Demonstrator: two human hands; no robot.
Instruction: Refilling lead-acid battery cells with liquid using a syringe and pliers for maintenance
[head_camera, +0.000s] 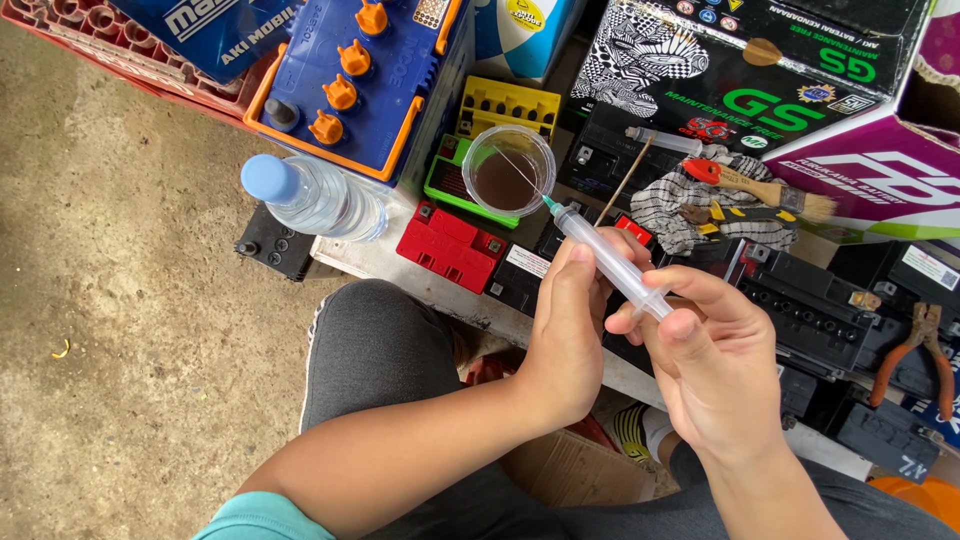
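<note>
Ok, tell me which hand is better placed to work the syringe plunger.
Right. The right hand already pinches the plunger end of the syringe, while the left hand wraps the barrel, steadying its needle over the clear cup. Probably best kept that way.

I'm in a battery repair workshop. Around me sit small black batteries (800, 300), a big blue battery with orange caps (350, 80) and boxed ones (760, 70). Pliers (915, 350) and a brush (760, 187) lie among them over a bare concrete floor (120, 300).

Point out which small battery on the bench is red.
The red battery lies just below the clear cup, right of the water bottle. The small batteries around it are black, and the one behind it is green.
</note>
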